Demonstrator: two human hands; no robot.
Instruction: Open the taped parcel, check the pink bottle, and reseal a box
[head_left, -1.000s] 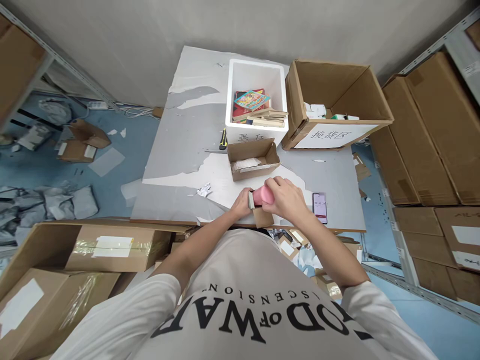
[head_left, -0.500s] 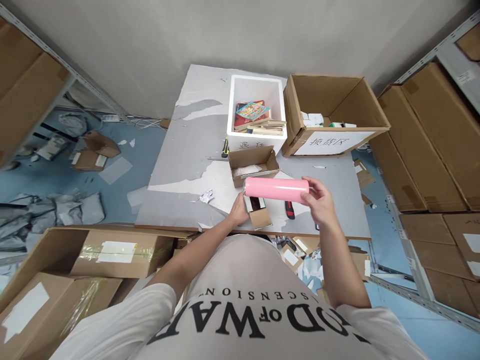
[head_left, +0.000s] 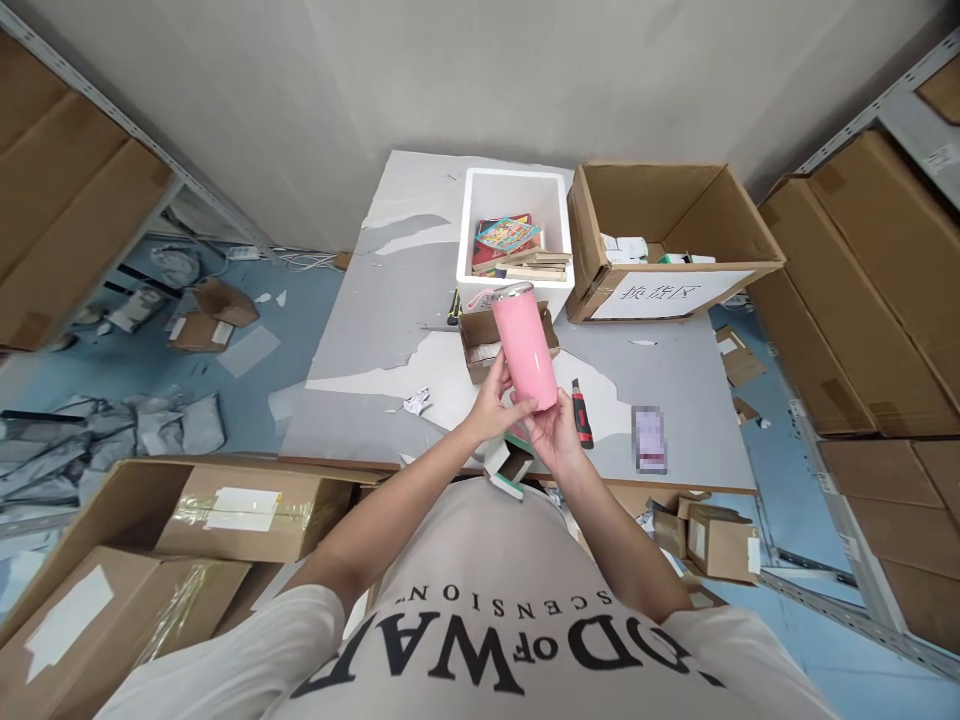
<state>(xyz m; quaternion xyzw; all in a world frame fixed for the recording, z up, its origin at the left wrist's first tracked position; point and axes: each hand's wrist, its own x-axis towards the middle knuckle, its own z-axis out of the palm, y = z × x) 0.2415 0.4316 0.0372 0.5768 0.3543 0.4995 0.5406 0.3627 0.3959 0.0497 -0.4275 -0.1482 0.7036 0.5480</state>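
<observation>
Above the table's near edge [head_left: 480, 464], the pink tumbler [head_left: 526, 350] was up in both hands, tilted, metal lid [head_left: 513, 291] pointing far and slightly left. Left hand [head_left: 491, 408]: partly closed, fingers curled round the lower left side, thumb across toward the base. Right hand [head_left: 556, 432]: partly closed, cupping the base from near right. Two-hand hold probably because a smooth round body slips; couldn't tell which hand carried more. Open white-and-green carton [head_left: 495, 456] was just below the hands, likely kept there for easy reach; couldn't tell what supported it. Utility knife [head_left: 581, 418] lay just right, clear of the grip. Vs half a second earlier: tumbler was level, right hand alone on its base end, left hand at the carton. Since then, tumbler tipped up, left hand moved onto it, carton shifted nearer the body.
</observation>
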